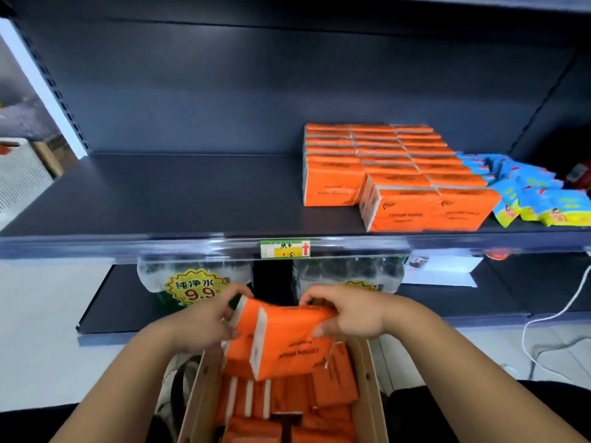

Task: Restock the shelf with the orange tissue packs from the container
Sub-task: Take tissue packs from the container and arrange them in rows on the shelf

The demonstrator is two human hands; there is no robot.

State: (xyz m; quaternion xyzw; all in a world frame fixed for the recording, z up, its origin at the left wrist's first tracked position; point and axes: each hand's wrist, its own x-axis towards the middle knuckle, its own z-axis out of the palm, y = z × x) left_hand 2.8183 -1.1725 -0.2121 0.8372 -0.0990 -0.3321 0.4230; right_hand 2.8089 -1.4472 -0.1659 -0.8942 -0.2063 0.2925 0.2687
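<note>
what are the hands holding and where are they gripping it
The orange tissue packs, above the container: the left hand grips their left end, the right hand their upper right edge.

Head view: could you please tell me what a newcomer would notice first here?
Bright orange tissue packs gripped by the left hand and right hand above the container, bottom centre. Then the neat orange stack on the dark shelf, right of centre, beside blue packets.

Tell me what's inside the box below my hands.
Orange tissue packs fill the box, some on edge, some flat. The held packs, gripped by the left hand and right hand, cover its far end. Its bottom is hidden beneath the pile.
</note>
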